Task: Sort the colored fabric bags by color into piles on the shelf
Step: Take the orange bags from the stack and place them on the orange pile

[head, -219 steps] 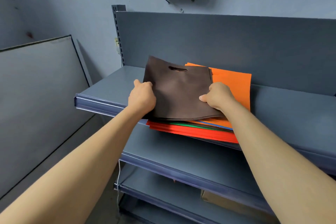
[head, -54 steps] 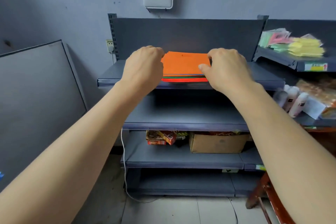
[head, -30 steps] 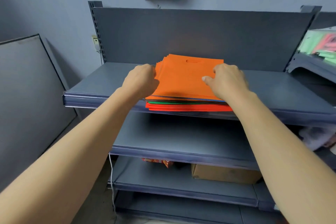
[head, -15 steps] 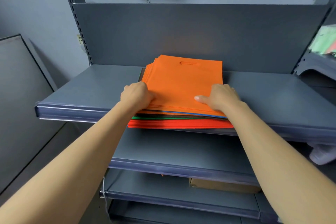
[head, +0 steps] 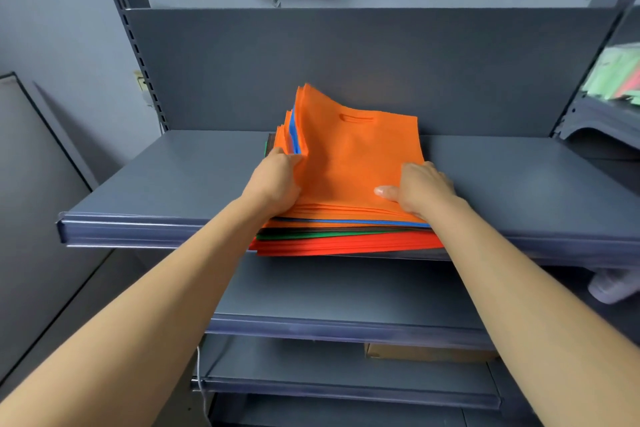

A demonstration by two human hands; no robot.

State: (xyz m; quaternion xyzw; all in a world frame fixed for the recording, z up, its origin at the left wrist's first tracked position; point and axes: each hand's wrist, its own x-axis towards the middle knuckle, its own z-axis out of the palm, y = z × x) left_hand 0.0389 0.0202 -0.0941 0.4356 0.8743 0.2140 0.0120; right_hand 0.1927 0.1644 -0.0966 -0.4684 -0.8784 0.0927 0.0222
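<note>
One stack of flat fabric bags lies on the top grey shelf [head: 166, 184], overhanging its front edge. Several orange bags [head: 353, 156] are on top, with a blue bag [head: 293, 130] among them, then dark and green [head: 311, 235] layers, and red bags [head: 346, 246] at the bottom. My left hand [head: 275, 184] grips the left edge of the upper orange bags and lifts that side, fanning the layers. My right hand [head: 420, 187] presses on the stack's right front corner, thumb on top of the orange bag.
The grey back panel [head: 346, 62] stands right behind the stack. Two more shelves [head: 346, 319] sit below, with a cardboard box [head: 426, 354] underneath. A neighbouring shelf at the right holds green and pink items [head: 620, 80]. A grey board [head: 41, 201] leans at the left.
The brown bag that topped the stack earlier is no longer on top. Since half a second ago my left hand has raised the left edge of the upper orange bags, exposing a blue layer.
</note>
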